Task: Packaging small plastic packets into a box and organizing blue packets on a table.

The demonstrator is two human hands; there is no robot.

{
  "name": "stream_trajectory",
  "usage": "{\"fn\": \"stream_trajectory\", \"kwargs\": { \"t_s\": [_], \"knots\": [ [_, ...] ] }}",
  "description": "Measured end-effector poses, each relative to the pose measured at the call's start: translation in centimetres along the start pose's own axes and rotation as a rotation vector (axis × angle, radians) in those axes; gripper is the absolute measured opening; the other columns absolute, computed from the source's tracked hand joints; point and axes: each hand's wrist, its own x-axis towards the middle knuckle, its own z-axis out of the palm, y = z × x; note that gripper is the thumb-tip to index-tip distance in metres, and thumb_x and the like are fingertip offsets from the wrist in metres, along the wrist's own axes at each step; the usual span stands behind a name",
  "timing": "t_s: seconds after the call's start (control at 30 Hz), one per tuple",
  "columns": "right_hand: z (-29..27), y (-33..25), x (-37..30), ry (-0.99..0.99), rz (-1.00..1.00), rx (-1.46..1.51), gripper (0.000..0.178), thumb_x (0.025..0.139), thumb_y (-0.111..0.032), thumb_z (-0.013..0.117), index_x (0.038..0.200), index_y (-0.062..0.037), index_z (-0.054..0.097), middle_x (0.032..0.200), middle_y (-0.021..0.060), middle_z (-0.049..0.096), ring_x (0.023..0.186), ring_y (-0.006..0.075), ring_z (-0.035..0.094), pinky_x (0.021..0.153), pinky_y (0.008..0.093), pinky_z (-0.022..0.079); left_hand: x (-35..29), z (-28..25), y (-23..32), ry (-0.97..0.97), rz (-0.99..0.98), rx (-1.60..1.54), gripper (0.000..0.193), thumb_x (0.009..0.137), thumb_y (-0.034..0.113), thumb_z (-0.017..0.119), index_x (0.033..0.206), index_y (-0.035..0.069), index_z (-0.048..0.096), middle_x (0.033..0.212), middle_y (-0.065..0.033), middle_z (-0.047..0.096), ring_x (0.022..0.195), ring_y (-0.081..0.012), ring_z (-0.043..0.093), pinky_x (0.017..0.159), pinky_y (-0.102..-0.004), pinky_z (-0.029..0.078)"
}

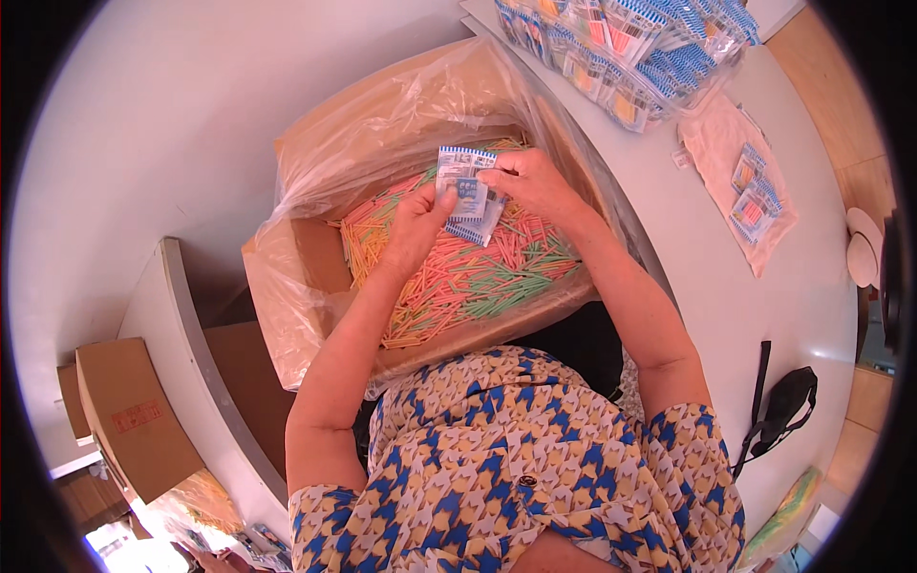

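Observation:
Over an open cardboard box (306, 250) lined with clear plastic, I hold small clear packets with blue-striped ends. My left hand (416, 227) is closed on the upper packet (466, 196), thumb across its front. A second packet (485, 229) shows partly behind it; which fingers hold that one is hidden. At the upper right edge of the packet, the fingers of my right hand (537, 183) are pinched together. Below both hands, many thin pink, yellow and green sticks (449, 277) fill the box.
A clear plastic tub (626, 100) heaped with similar packets stands at the far right. On the white table (702, 315), a pink cloth (716, 143) carries several packets, and a black strapped item (785, 411) lies nearer. Another cardboard box (143, 420) is at left, beyond a white panel (201, 344).

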Motion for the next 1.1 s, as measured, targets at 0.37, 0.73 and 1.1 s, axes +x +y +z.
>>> {"fn": "stream_trajectory", "kwargs": {
  "t_s": [0.37, 0.73, 1.1],
  "knots": [
    [0.2, -1.0, -0.3, -0.183, -0.049, 0.095, 0.024, 0.078, -0.018, 0.072, 0.092, -0.0007, 0.065, 0.076, 0.0008, 0.062, 0.071, 0.0079, 0.055, 0.066, 0.0246, 0.045, -1.6, -2.2, -1.2, 0.059, 0.075, 0.163, 0.013, 0.087, 0.004, 0.062, 0.094, -0.003, 0.070, 0.080, 0.0000, 0.067, 0.070, -0.0041, 0.056, 0.064, -0.0217, 0.046],
    [1.8, -1.5, -1.0, -0.135, -0.157, -0.079, 0.034, 0.075, -0.028, 0.072, 0.093, 0.0007, 0.068, 0.071, 0.0147, 0.065, 0.065, 0.0197, 0.064, 0.065, 0.0318, 0.050, -2.9, -0.9, 1.1, -0.029, -0.035, 0.023, 0.012, 0.087, 0.007, 0.063, 0.093, -0.001, 0.070, 0.084, -0.0002, 0.068, 0.074, -0.0053, 0.057, 0.069, -0.0238, 0.047],
    [2.6, -0.8, -1.2, -0.264, -0.169, -0.096, 0.026, 0.080, -0.020, 0.068, 0.096, 0.0001, 0.067, 0.080, 0.0056, 0.067, 0.073, 0.0090, 0.058, 0.069, 0.0275, 0.049, -3.5, -2.0, -0.1, -0.032, 0.045, 0.177, 0.013, 0.085, 0.004, 0.063, 0.095, -0.002, 0.070, 0.085, -0.0031, 0.068, 0.076, -0.0075, 0.059, 0.071, -0.0231, 0.048]
  ]
}}
